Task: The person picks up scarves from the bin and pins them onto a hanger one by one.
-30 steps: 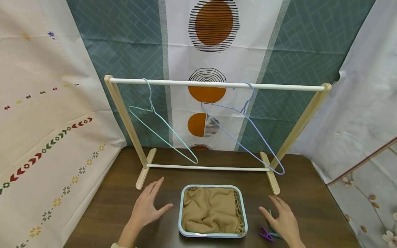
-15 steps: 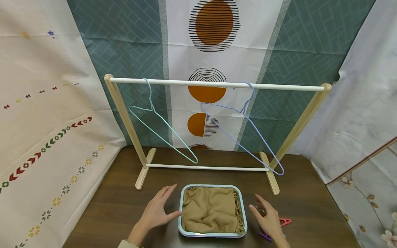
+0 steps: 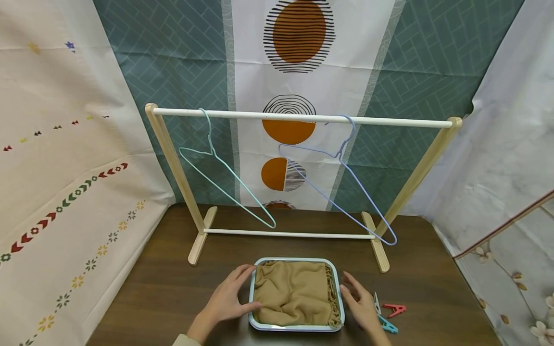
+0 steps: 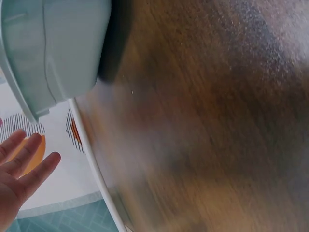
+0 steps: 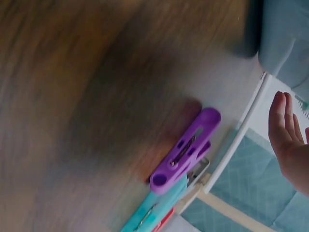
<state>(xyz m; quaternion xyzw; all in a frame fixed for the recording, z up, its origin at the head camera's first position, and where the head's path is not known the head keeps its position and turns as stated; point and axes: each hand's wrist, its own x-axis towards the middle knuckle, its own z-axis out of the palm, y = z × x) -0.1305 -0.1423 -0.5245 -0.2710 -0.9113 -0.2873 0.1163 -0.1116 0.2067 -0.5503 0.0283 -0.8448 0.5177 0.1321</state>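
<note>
Tan cloth [image 3: 292, 293] in a pale-blue tray [image 3: 298, 328], between left grip [image 3: 227, 299] and right grip [image 3: 361, 305], both loose-fingered and clasping nothing, so best to close in evenly from both sides, keeping tray level and staying clear of purple peg [image 5: 185, 151] near right grip.

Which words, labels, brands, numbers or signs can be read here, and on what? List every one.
None: no readable text shows in any view.
The light blue tub, brown cloth and purple clothespin show no lettering; the backdrop bears only patterns.
</note>
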